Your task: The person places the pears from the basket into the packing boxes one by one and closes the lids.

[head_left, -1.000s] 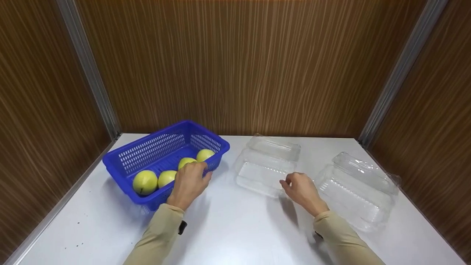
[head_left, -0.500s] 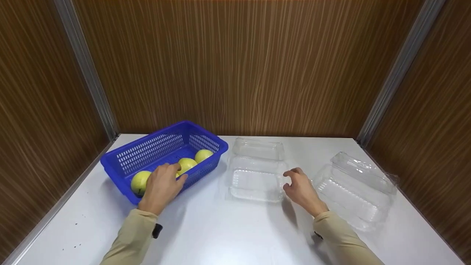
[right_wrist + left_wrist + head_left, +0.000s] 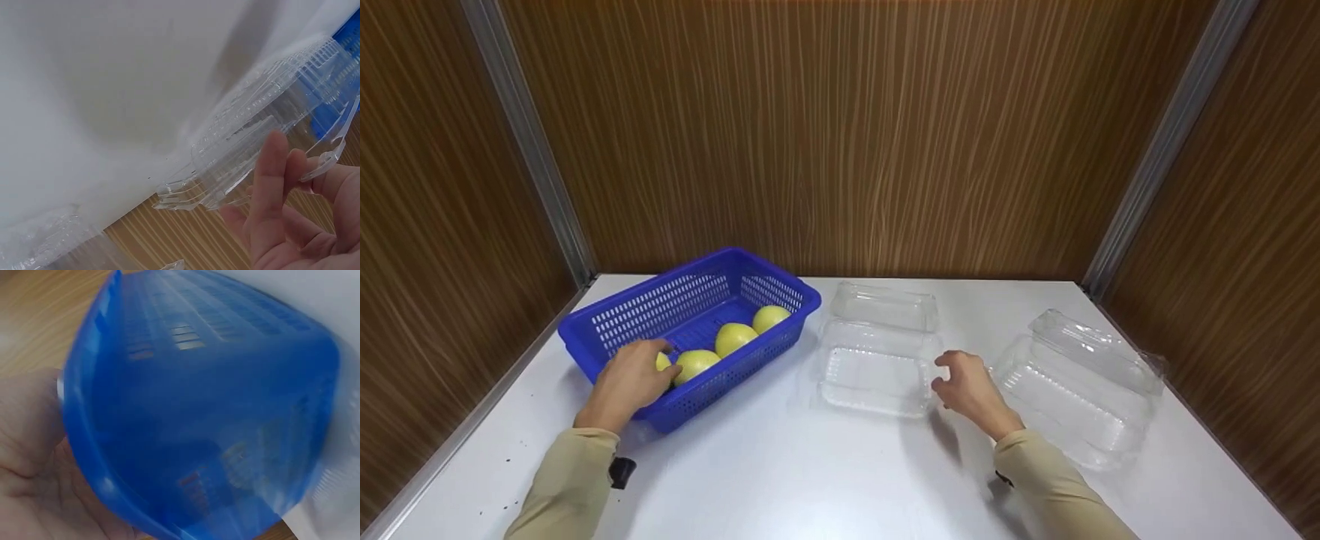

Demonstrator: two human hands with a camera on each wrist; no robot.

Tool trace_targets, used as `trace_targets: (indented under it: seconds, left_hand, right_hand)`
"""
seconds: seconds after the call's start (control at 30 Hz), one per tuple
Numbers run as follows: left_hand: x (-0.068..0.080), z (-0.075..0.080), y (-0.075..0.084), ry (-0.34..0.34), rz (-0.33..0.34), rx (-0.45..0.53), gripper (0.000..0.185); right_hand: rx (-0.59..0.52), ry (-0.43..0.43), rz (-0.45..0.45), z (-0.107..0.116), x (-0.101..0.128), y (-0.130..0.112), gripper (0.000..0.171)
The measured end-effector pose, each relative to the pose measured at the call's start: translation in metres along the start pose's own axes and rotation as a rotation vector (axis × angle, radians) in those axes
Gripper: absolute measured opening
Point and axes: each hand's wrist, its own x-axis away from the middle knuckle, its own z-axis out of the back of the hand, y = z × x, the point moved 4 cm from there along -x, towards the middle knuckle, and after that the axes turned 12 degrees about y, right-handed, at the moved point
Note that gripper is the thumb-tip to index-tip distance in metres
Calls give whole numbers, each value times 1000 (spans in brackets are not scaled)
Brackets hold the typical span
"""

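Observation:
A blue slotted basket (image 3: pixel 735 367) stands at the left of the white table and holds several yellow-green apples (image 3: pixel 735 337). My left hand (image 3: pixel 631 379) lies over its near left corner, fingers curled over the rim onto the leftmost apple (image 3: pixel 663 361). Whether it grips anything is hidden. The left wrist view is a blur of blue basket (image 3: pixel 214 410) with my palm (image 3: pixel 28 467) beside it. My right hand (image 3: pixel 969 386) rests with relaxed fingers (image 3: pixel 270 169) against the right rim of an open clear clamshell box (image 3: pixel 874 367), also seen as a clear clamshell box (image 3: pixel 247 146) in the right wrist view.
A second open clear clamshell box (image 3: pixel 1076 390) lies at the right, near the table's edge. Brown wood-grain walls with metal strips close in the back and both sides. Bare white tabletop (image 3: pixel 825 480) lies in front between my sleeves.
My left hand slid left along the basket's near rim, from the right apples to the leftmost one. The middle clamshell box was turned and shifted left; my right hand stays at its right edge.

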Motion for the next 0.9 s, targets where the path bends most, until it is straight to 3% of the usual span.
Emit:
trace_targets:
  seconds: [0.37,0.9]
  left_hand:
    - [-19,0,-20,-46,-47,-125,39]
    - [-34,-22,-25,-191,17,-312,59]
  right_hand:
    - [-11,-44,-72,-2,2,-3,43]
    - [-16,-50,-70,-4,0,-4,44]
